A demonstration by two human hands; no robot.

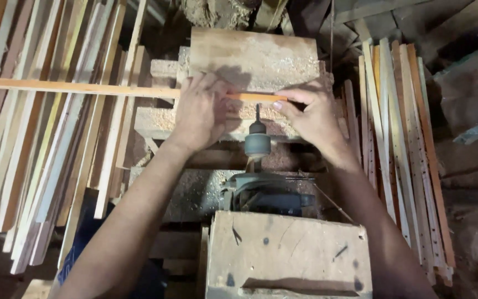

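Dim wood shop, sawdust everywhere; stacks of thin strips lean at L (pixel 40 138) and a drilled pile stands at R (pixel 410 155). Centre: a dusty worktop (pixel 156 122) w/ a block behind (pixel 253 58), a horizontal drill (pixel 257 141) mounted below it, bit pointing away from the person, wooden box (pixel 289 254) nearest the camera.

Both hands on one long thin strip (pixel 73 87) lying crosswise over the worktop. Left hand (pixel 200 113) lies flat on top, fingers (pixel 208 88) close together, pressing the strip down. Right hand (pixel 313 113) pinches the strip's R end betw thumb and forefinger (pixel 283 102).

Progress, as I read it: strip is lined up right at the bit tip, approx touching it — can't tell if the bit has bitten in yet. No holes visible on this strip's exposed length, so drilling looks just at the start; R pile w/ rows of holes looks finished, L stacks look yet to go.

Strip sits under the L palm, runs far out to the L, ends in the R fingertips.
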